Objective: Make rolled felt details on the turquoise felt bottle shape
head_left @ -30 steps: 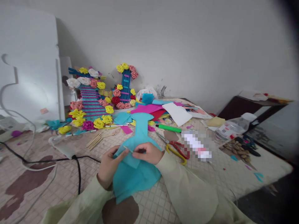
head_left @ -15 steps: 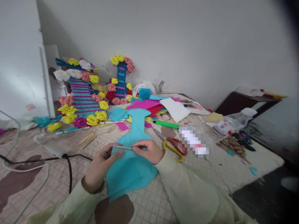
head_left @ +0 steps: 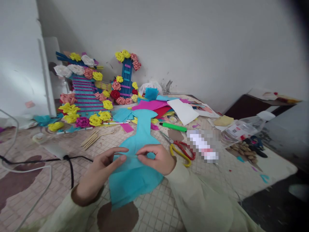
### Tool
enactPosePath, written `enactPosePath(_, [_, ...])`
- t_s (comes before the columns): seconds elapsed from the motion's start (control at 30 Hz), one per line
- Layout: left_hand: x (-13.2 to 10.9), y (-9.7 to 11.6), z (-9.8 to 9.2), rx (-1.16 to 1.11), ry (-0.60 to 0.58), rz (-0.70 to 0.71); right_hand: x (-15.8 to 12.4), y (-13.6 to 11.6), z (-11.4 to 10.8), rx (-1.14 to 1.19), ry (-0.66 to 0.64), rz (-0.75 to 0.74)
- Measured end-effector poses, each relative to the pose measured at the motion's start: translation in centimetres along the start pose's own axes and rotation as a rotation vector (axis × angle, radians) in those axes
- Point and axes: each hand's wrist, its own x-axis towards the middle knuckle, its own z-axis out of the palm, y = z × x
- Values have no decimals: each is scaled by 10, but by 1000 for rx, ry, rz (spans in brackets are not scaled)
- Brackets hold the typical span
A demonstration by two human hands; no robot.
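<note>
A long turquoise paper sheet (head_left: 135, 177) lies on the tiled surface in front of me, running back toward the wall. My left hand (head_left: 96, 175) rests on its left edge, fingers stretched toward the middle and pressing on a thin stick (head_left: 127, 155) that lies across the paper. My right hand (head_left: 156, 158) pinches the stick's right end between thumb and fingers. Both pale sleeves show at the bottom of the view.
Red and yellow scissors (head_left: 180, 149) and a green marker (head_left: 174, 126) lie right of the paper. Coloured paper sheets (head_left: 154, 106), two blue stick frames with paper roses (head_left: 87, 96), wooden sticks (head_left: 90, 139), black and white cables (head_left: 36, 162) and a plastic bottle (head_left: 243, 127) lie around.
The view has shifted slightly. My left hand's fingers have stretched out flatter over the paper, and the stick now lies lower, pressed against the sheet between both hands.
</note>
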Motion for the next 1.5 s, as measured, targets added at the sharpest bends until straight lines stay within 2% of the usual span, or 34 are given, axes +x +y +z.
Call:
enactPosePath(0.17, [0,-2,5,28,34,65,-1,1,3,-40,-14,-42])
enactPosePath(0.37, [1,-12,4,118,25,97,-3,3,6,-31,26,9])
enactPosePath(0.9, [2,-6,3,55,71,55,-3,5,6,-29,88,-10])
enactPosePath(1.23, [0,-6,2,51,78,50,-3,5,6,1,110,53])
enactPosePath(1.5, [0,-9,1,109,41,121,-3,4,6,23,163,47])
